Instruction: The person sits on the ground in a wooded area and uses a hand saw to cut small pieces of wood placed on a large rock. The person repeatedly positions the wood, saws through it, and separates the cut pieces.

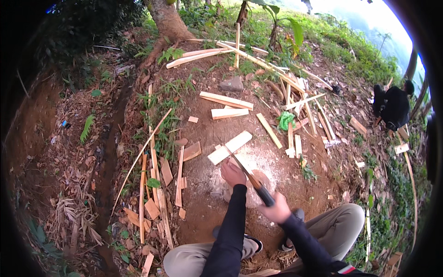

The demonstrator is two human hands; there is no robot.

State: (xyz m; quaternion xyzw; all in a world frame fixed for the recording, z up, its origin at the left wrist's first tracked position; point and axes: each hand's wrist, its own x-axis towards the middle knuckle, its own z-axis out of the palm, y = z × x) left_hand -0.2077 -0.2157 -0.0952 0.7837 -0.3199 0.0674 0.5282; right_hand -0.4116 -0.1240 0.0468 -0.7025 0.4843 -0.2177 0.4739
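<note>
In front of me a pale wooden board point(237, 141) lies at a slant. My left hand point(233, 173) is closed at its near edge, with the fingertips partly hidden. My right hand point(275, 210) is wrapped round the dark handle of a machete point(256, 183), whose blade points away from me and up to the left. The blade's tip passes over the board; I cannot tell whether it touches. Beneath the blade is a round wooden stump point(262, 179), partly covered by my hands and the tool, with pale chips or dust around it.
Several sawn planks point(226, 100) and strips lie on the brown soil ahead. More offcuts point(152, 208) are strewn to my left, beside a narrow ditch point(113, 152). A green plastic bag point(286, 120) lies among strips. A person in black point(396, 106) crouches at far right.
</note>
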